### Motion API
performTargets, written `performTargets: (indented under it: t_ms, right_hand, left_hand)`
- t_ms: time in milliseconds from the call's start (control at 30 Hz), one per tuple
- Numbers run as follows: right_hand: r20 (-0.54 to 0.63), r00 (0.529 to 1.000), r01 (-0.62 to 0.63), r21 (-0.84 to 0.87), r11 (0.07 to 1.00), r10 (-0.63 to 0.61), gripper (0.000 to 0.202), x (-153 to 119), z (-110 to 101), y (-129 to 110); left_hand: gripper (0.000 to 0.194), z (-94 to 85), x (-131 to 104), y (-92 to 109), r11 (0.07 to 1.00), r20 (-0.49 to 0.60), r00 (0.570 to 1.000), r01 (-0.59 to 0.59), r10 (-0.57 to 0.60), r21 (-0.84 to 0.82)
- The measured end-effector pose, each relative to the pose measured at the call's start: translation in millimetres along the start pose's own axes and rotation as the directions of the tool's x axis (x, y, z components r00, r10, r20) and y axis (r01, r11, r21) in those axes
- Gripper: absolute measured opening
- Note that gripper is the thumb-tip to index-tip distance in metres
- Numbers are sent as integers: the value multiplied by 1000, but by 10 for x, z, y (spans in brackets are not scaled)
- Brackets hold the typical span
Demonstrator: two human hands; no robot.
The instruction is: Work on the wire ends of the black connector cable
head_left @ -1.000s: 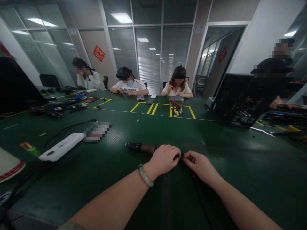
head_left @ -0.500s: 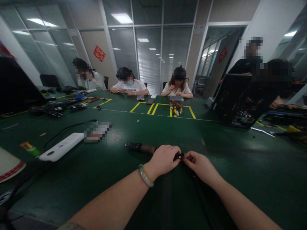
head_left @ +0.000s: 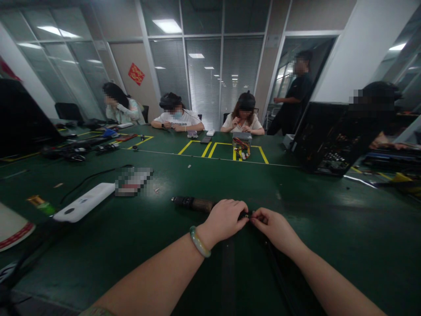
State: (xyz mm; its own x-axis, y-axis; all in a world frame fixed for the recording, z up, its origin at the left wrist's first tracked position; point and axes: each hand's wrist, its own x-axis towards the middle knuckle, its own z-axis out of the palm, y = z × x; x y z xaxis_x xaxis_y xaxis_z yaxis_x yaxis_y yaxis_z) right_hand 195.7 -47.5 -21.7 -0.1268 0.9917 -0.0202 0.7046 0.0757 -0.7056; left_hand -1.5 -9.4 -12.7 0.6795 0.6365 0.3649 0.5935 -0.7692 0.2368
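Note:
A long dark tool point(head_left: 201, 204) with a brownish grip and a small metal tip at its left end lies across the green table. My left hand point(head_left: 228, 218), wearing a bangle, is closed over its right portion and hides much of it. A small brass-coloured part shows by the left fingertips. Right beside that, my right hand point(head_left: 274, 226) pinches at the tool's right end; what sits between its fingertips is too small and dark to make out. A thick black cable point(head_left: 272, 263) runs from under the right hand toward me.
A white power bank-like device point(head_left: 87, 202) and a blurred-out flat object point(head_left: 134, 181) lie on the left, near a small green bottle point(head_left: 42, 205). A black computer case point(head_left: 324, 140) stands at the right. Several people sit across the table point(head_left: 184, 175); another person point(head_left: 296, 92) stands behind.
My hands and the tool stay in nearly the same place. The standing person at the back right has moved left into the doorway. The seated person at the left has shifted their head.

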Motion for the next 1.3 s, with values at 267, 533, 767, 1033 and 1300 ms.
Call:
performTargets:
  t_ms: [267, 533, 767, 1033, 1300]
  right_hand:
    - [-11, 1000, 21, 20, 1000, -21, 16, -7, 6, 3]
    - [-20, 999, 39, 23, 999, -39, 16, 1, 18, 15]
    - [-30, 999, 16, 8, 1000, -16, 15, -6, 9, -30]
    - [-1, 1000, 10, 3, 1000, -10, 16, -8, 1, -4]
    - [12, 1000, 1, 12, 1000, -1, 16, -13, -4, -4]
  left_hand:
    - [12, 2, 10, 1, 1000, 24, 1000, -20, 20, 13]
    - [8, 9, 11, -9, 999, 31, 999, -39, 38, 19]
    - [18, 7, 4, -3, 1000, 6, 1000, -3, 3, 29]
    - [11, -29, 2, 8, 1000, 32, 999, -28, 28, 12]
    - [7, -17, 1, 1, 1000, 30, 999, -29, 29, -4]
